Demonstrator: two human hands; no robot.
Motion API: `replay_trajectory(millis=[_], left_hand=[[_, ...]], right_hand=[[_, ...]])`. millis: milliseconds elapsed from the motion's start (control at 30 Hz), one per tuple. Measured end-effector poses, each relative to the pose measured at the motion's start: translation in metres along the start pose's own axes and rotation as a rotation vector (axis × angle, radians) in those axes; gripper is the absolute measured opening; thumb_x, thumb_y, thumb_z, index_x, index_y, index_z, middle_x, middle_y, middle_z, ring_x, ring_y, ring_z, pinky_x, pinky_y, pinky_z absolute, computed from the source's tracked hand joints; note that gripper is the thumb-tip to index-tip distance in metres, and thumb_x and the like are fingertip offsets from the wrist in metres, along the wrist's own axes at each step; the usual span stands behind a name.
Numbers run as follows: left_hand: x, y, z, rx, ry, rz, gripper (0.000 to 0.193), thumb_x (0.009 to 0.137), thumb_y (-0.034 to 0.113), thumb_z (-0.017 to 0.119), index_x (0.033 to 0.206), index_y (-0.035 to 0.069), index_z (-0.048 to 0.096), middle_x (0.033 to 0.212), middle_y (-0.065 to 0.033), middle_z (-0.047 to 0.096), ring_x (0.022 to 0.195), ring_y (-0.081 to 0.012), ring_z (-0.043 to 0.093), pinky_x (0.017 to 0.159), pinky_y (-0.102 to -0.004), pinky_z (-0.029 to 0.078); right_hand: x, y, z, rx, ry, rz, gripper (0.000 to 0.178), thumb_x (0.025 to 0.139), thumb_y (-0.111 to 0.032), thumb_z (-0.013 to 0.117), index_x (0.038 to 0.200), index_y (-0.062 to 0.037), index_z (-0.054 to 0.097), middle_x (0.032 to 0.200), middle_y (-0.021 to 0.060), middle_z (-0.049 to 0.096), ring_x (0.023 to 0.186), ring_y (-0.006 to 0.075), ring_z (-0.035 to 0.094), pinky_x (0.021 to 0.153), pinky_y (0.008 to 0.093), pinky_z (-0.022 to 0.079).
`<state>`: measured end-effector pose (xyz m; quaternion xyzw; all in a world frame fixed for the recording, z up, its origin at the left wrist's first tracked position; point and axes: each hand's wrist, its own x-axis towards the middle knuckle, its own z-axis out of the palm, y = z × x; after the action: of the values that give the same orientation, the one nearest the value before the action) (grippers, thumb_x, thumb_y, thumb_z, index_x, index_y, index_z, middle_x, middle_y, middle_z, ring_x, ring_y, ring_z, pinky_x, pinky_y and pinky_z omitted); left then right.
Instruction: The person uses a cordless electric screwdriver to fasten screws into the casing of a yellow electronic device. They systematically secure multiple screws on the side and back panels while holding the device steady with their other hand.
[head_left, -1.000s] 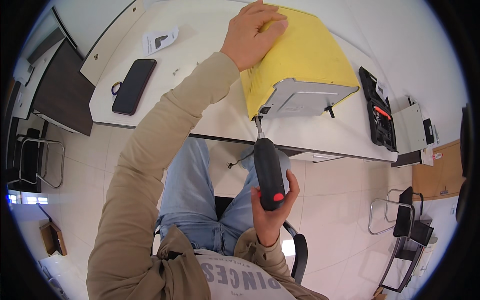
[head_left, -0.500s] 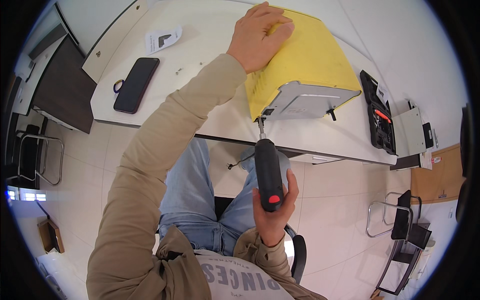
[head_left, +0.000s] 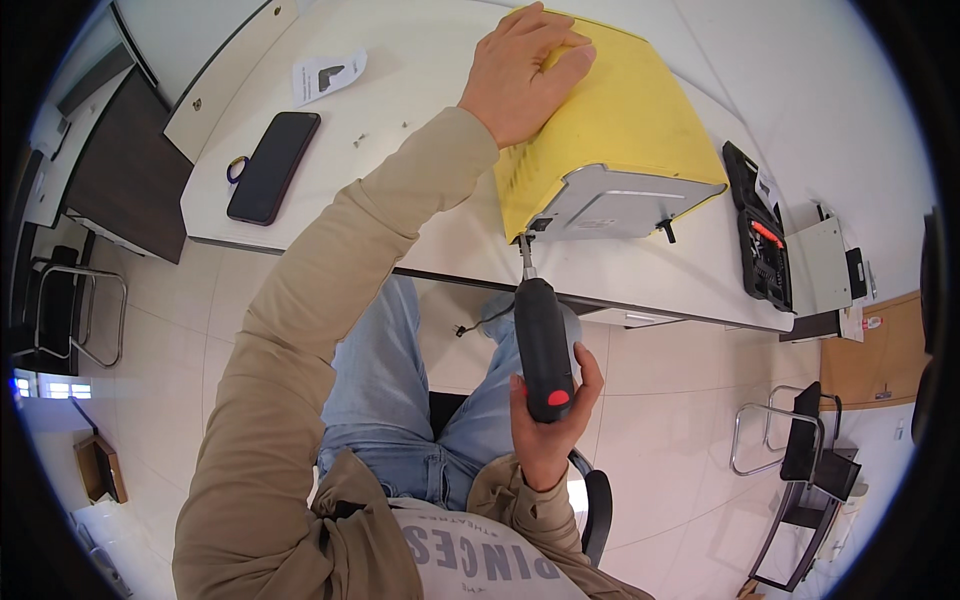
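Right grip (head_left: 550, 438) wrapped around black-and-red power screwdriver (head_left: 545, 340), center; left grip (head_left: 525, 75) spread on yellow casing (head_left: 630, 110), upper center.
Casing's gray panel (head_left: 605, 205): print too small to read.

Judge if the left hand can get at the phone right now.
Likely yes, once lifted: the left hand rests on the yellow appliance, but the phone lies uncovered, with only small loose pieces between.

A black smartphone (head_left: 274, 168) lies at the left of the white desk (head_left: 420, 45) beside a small ring (head_left: 236, 170), a printed leaflet (head_left: 329, 77) farther back, while a metal-framed chair (head_left: 55, 308) stands at left and a second chair (head_left: 800, 432) at right.
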<state>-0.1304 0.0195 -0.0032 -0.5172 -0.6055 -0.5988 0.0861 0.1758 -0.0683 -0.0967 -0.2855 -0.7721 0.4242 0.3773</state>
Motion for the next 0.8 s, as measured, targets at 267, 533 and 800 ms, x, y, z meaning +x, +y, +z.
replay_trajectory(millis=[267, 533, 800], left_hand=[[0.0003, 0.0024, -0.0004, -0.025, -0.014, -0.036, 0.039, 0.095, 0.037, 0.052, 0.112, 0.007, 0.070, 0.136, -0.0127, 0.056, 0.143, -0.0334, 0.028, 0.113, -0.0427, 0.027], [-0.0002, 0.0013, -0.0001, -0.019, -0.002, -0.018, 0.039, 0.095, 0.037, 0.052, 0.112, 0.007, 0.070, 0.135, -0.0132, 0.057, 0.143, -0.0331, 0.027, 0.113, -0.0426, 0.028], [0.0001, -0.0014, 0.0008, -0.014, 0.007, 0.003, 0.040, 0.095, 0.037, 0.052, 0.113, 0.007, 0.070, 0.135, -0.0139, 0.057, 0.143, -0.0329, 0.027, 0.113, -0.0424, 0.028]], right_hand=[[-0.0004, 0.0031, 0.0006, 0.033, -0.017, 0.032, 0.075, 0.078, 0.011, 0.069, 0.143, -0.0020, 0.033, 0.096, 0.0104, 0.060, 0.083, 0.0135, 0.061, 0.075, 0.0250, 0.049], [0.0009, -0.0008, 0.0016, 0.105, 0.021, 0.078, 0.076, 0.076, 0.012, 0.070, 0.142, -0.0024, 0.034, 0.111, 0.0114, 0.054, 0.084, 0.0156, 0.063, 0.075, 0.0270, 0.053], [-0.0012, 0.0048, 0.0032, 0.097, 0.017, 0.045, 0.070, 0.078, 0.012, 0.069, 0.138, -0.0025, 0.036, 0.115, 0.0119, 0.050, 0.081, 0.0155, 0.064, 0.072, 0.0272, 0.055]])
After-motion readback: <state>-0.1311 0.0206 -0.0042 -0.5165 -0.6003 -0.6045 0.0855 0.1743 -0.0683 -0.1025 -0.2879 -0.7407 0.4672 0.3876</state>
